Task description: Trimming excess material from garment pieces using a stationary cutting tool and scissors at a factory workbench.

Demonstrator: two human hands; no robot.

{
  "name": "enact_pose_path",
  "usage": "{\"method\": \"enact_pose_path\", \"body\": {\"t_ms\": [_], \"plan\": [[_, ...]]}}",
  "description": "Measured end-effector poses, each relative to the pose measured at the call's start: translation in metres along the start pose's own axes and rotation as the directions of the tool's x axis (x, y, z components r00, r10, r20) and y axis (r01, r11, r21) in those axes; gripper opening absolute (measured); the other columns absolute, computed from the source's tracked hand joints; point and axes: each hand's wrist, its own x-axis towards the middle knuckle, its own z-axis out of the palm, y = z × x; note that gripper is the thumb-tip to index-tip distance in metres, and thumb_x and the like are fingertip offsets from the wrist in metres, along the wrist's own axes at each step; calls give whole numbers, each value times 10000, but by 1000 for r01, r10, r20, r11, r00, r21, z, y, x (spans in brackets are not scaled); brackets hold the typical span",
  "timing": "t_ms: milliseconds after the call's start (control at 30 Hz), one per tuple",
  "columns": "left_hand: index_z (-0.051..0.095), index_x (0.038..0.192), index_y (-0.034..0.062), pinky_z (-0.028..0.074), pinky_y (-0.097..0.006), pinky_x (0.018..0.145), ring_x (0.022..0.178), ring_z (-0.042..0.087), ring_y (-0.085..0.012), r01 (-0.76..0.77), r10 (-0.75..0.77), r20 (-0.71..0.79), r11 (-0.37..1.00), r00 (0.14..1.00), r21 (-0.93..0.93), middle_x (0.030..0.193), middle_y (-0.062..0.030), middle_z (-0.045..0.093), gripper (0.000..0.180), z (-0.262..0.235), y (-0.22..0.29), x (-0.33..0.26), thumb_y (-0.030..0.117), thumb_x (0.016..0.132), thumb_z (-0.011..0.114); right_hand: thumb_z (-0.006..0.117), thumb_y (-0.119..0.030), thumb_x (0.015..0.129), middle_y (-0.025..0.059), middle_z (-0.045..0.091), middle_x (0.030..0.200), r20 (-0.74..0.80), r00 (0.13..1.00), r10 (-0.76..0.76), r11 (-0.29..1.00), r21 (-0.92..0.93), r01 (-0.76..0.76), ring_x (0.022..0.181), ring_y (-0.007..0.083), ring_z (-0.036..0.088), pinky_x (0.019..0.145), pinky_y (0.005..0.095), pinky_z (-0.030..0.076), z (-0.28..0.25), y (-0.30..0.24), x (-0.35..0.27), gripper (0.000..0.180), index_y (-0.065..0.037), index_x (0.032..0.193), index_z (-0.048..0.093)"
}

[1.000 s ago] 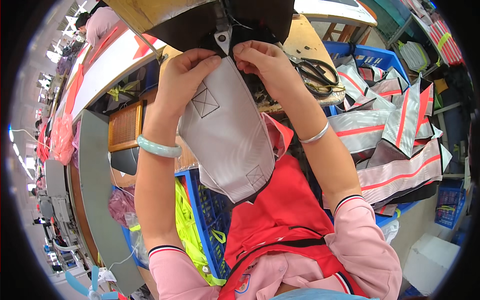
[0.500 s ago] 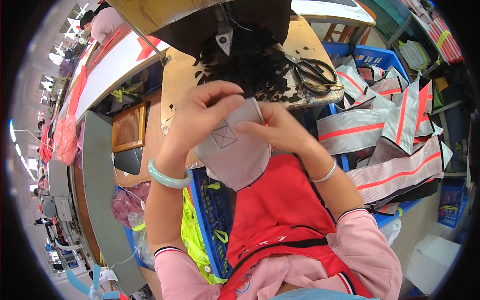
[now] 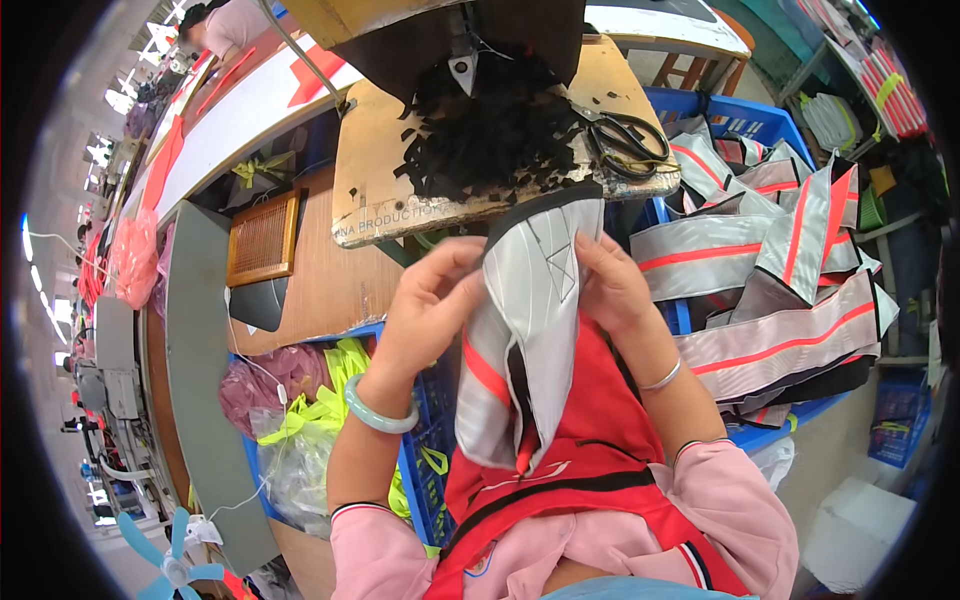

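Over my lap hangs a folded silver-grey fabric strip [image 3: 535,290] with black edging, an orange-red stripe and a stitched box with crossing lines. My left hand [image 3: 435,305], a pale green bangle on its wrist, pinches the strip's left edge. On the other side, my right hand [image 3: 612,290] grips the right edge beside the stitched box, its fingertips partly behind the cloth. The strip's black-edged top lies near the front edge of the worn wooden work table [image 3: 370,170]. Below, its two lower parts droop over my red apron [image 3: 610,400].
Black scraps [image 3: 490,135] are heaped under the machine's metal part [image 3: 462,72]. Black-handled scissors [image 3: 632,145] lie on the table's right. A blue crate [image 3: 770,112] at right holds several similar strips [image 3: 790,335]. Another blue crate [image 3: 425,500] stands left of my lap. A person [image 3: 235,25] bends over a far-left table.
The strip has been turned and lowered, now showing its black edging, stripe and drooping parts. My hands have moved apart to its two sides, the left one lower. My view has shifted slightly.
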Motion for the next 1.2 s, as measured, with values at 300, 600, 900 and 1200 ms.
{"method": "enact_pose_path", "body": {"t_ms": [300, 600, 900, 1200], "plan": [[640, 993, -16, 455, -221, 722, 817, 551, -60, 2, -41, 154, 969, 987, 246, 864, 0, 632, 158, 6, 28, 21, 81, 867, 642, 661, -216, 791, 155, 639, 1006, 594, 803, -49, -277, -781, 560, 1012, 318, 596, 965, 381, 428, 73, -66, 13, 338, -23, 1064, 616], [624, 985, -18, 454, -223, 694, 785, 548, -64, 133, -177, 162, 959, 971, 251, 853, -8, 616, 272, -21, 44, 45, 208, 848, 685, 648, -220, 863, 11, 553, 776, 263, 964, -27, 234, -936, 262, 728, 88, 497, 626, 242, 402, 66, -71, 41, 243, 4, 948, 609], [620, 1026, -31, 458, -230, 737, 813, 569, -87, 146, -163, 27, 935, 986, 322, 896, -32, 631, 300, -43, 45, 96, 165, 804, 671, 617, -187, 843, -7, 538, 677, 171, 982, -80, 241, -953, 185, 649, 59, 476, 573, 237, 396, 67, -81, 90, 228, 24, 927, 619], [581, 1150, -78, 477, -224, 751, 846, 601, -109, 177, -179, -17, 946, 984, 271, 966, -67, 646, 468, -59, 48, 126, 190, 788, 708, 627, -234, 821, -8, 559, 683, 78, 994, -82, 266, -959, 97, 664, 68, 491, 598, 239, 402, 65, -89, 124, 267, 15, 914, 648]]}}
